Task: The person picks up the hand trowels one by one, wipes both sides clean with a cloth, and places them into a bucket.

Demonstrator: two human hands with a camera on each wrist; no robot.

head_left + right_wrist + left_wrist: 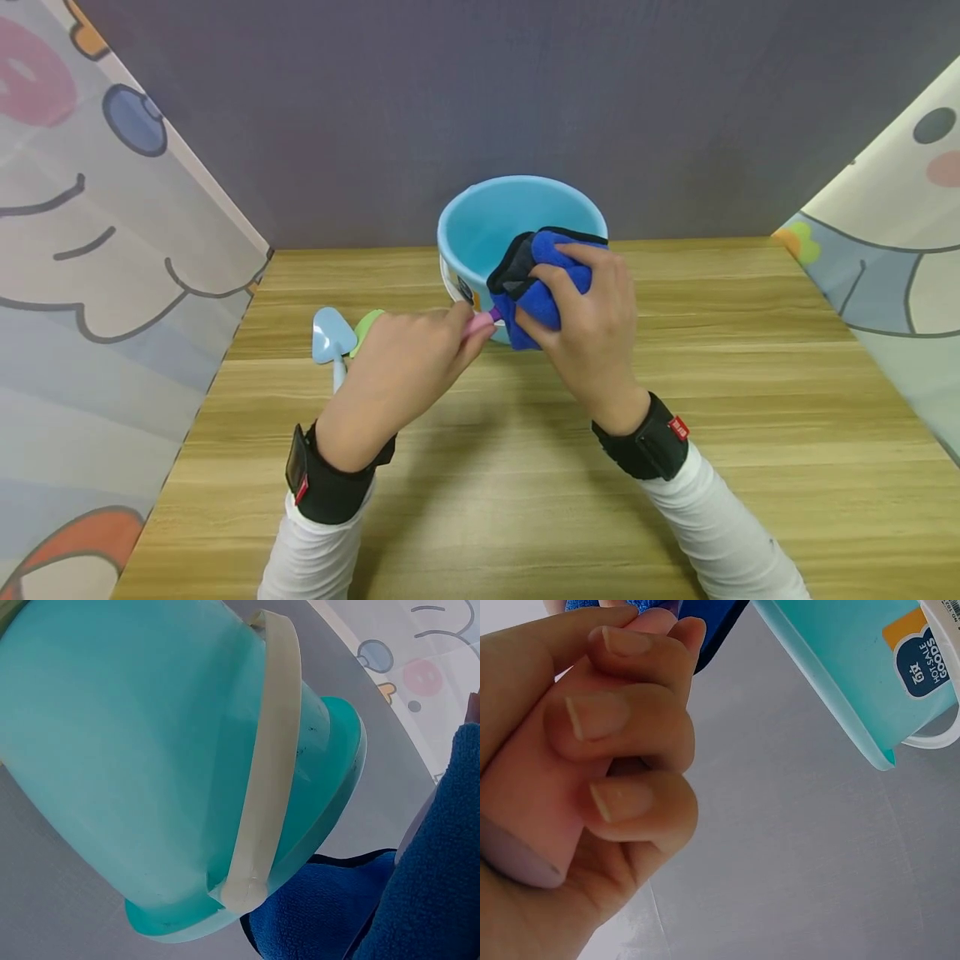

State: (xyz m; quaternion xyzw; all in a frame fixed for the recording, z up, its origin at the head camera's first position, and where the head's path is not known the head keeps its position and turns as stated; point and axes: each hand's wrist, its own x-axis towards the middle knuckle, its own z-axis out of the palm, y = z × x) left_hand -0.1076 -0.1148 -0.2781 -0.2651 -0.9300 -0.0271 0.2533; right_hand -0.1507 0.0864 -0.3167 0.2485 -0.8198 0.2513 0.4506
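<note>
Head view: one pink handle (478, 324) in the fist

From where I stand, the person's left hand (408, 354) has its grip clamped on that handle, fingers curled round it. The handle runs lengthwise through the fist: its dull purple butt (521, 855) sits near the heel of the palm, and its purple neck (496, 313) pokes out past thumb and forefinger. There one blue cloth (542, 310) covers whatever the neck leads to (the far end is hidden from me), and the right hand (592, 329) has its grip pinched on that cloth, thumb on one side, bent fingers on the other.

Just beyond the hands, one light-blue bucket (480, 221) stands upright on the bench (525, 500). The cloth overlaps its near rim from above; I cannot tell whether they touch. The bucket carries one white carrying loop (271, 750), and one dark label (924, 669) shows on its side.

Near the left hand lie two more pieces: one pale-blue shovel (332, 336) and one green object (365, 331), the latter mostly hidden behind that hand. I count two black wristbands (345, 483), one per arm, and two cartoon-printed panels (97, 233), one either side of a single grey wall (525, 100).
</note>
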